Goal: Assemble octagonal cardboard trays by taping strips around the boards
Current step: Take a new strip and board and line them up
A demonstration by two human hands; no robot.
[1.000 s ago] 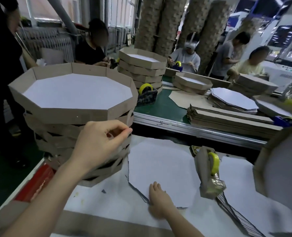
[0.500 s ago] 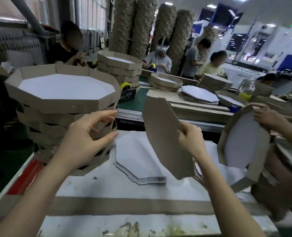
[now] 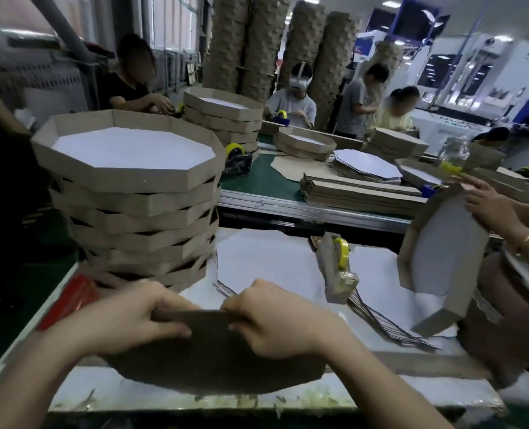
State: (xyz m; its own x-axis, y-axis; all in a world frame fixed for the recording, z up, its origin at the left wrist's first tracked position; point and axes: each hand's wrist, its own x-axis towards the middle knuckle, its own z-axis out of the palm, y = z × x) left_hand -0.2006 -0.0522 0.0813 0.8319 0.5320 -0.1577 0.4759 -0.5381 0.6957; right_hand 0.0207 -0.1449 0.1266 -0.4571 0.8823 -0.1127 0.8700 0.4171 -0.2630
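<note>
White worktable (image 3: 102, 394), board (image 3: 213, 360) between hands (image 3: 201, 323)

Both of the wearer's forearms enter from the bottom edge, bare all the way to where the picture cuts them off (no sleeve, cuff or glove shows anywhere along them). The left hand (image 3: 133, 320) and the right hand (image 3: 275, 320) are bare too, with no ring, watch or band visible on the fingers or wrists. The fingernails look short and unpainted.
</note>
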